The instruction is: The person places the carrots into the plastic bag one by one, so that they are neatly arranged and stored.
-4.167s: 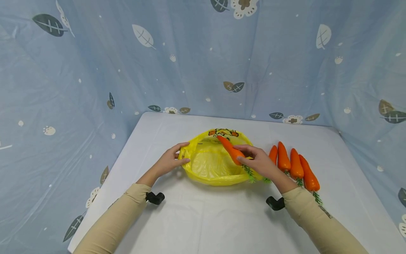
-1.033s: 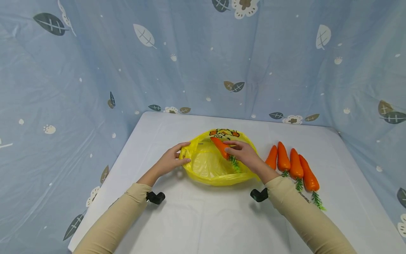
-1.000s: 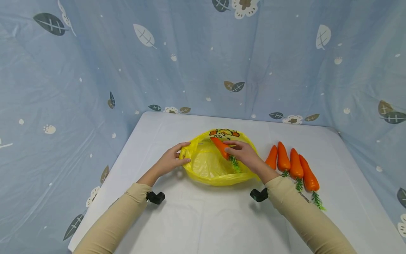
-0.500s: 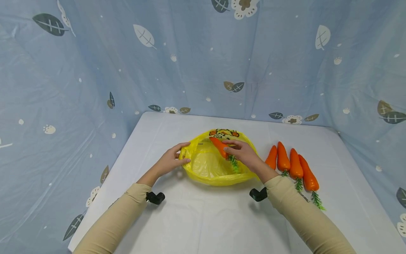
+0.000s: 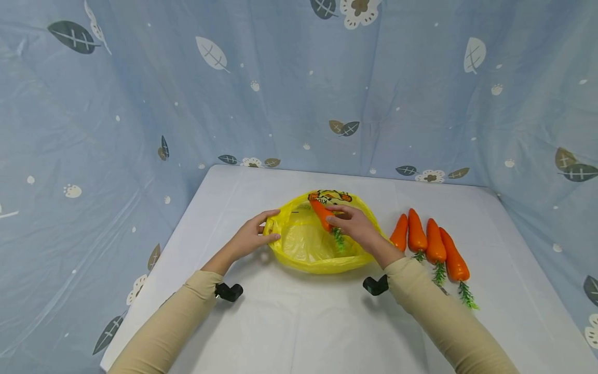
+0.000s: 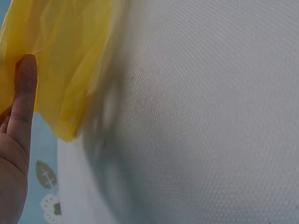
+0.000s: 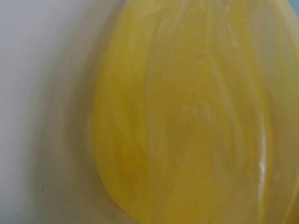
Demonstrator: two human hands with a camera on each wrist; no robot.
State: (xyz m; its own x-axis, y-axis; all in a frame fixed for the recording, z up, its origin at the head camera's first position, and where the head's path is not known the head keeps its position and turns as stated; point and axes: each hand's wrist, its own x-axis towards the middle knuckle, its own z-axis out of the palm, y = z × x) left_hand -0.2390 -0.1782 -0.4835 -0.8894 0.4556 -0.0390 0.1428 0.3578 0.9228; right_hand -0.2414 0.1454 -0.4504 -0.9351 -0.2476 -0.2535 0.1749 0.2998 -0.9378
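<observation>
A yellow plastic bag (image 5: 303, 244) lies with its mouth wide and facing up in the middle of the table. My left hand (image 5: 247, 236) holds its left end, thumb toward the near side and fingers toward the far side; the left wrist view shows one digit (image 6: 25, 93) against the yellow film. Over the bag's mouth, my right hand (image 5: 357, 227) grips an orange carrot (image 5: 321, 214) near its thick end. The carrot's tip points to the far left, and its green leaves (image 5: 338, 240) hang toward me. The right wrist view is filled mostly by the bag's side (image 7: 187, 116), with that hand out of sight.
Several carrots lie side by side right of the bag, among them a short-looking one (image 5: 399, 234) partly hidden by the right arm and an outermost one (image 5: 454, 254). A white cloth covers the table (image 5: 299, 322). Behind hangs a blue patterned curtain (image 5: 280, 93).
The right hand and its carrot have moved left and farther over the bag's mouth since the earliest frame, with only a slight shift recently. The left hand stays at the bag's left end.
</observation>
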